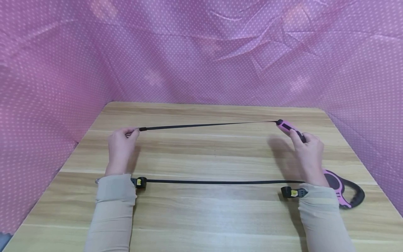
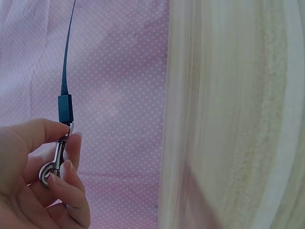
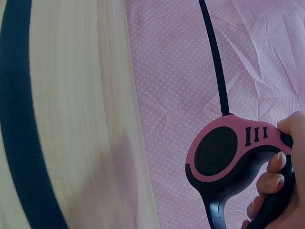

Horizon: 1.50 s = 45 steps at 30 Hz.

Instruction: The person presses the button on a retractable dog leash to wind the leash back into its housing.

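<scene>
My right hand (image 1: 310, 150) grips the black handle of a pink and black retractable dog leash (image 3: 217, 152), its fingers curled through the loop and the thumb on top. From its housing a black strap (image 1: 204, 125) runs taut above the table to my left hand (image 1: 122, 147). There the thumb and fingers pinch the metal snap hook (image 2: 57, 157) at the strap's end, just below a black sleeve (image 2: 65, 109). A second pink and black retractable leash (image 1: 341, 189) lies on the table by the right forearm, partly hidden behind it.
The second leash's strap (image 1: 220, 182) stretches straight across the wooden table (image 1: 214, 217) towards the left forearm, where a metal end (image 1: 97, 181) shows beyond the sleeve. Pink dotted cloth (image 1: 201, 52) hangs around the table's back and sides.
</scene>
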Motion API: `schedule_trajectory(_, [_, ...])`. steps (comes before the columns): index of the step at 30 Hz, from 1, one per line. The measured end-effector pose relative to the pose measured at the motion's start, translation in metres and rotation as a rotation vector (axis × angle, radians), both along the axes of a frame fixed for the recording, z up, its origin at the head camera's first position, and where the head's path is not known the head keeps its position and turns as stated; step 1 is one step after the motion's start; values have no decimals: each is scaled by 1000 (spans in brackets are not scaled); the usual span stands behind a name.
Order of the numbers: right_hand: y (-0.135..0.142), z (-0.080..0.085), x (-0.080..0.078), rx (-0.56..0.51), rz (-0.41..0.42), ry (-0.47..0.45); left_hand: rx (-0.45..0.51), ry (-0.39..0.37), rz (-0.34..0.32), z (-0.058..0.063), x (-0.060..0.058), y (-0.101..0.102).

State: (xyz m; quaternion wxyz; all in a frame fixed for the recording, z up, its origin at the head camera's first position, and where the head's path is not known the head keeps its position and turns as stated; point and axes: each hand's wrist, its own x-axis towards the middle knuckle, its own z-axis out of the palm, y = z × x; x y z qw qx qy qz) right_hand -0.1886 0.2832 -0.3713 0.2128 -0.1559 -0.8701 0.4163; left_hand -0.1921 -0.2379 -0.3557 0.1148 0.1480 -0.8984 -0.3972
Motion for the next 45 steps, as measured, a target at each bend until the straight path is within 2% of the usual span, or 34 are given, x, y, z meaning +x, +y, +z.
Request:
schedule_trajectory(11, [-3, 3, 0, 11, 26, -34, -29, 29, -20, -3, -1, 2])
schedule_trajectory(29, [-10, 2, 1, 28, 49, -10, -60, 58, -28, -4, -2, 6])
schedule_trajectory(45, [-17, 5, 2, 23, 72, -21, -60, 22, -41, -4, -4, 9])
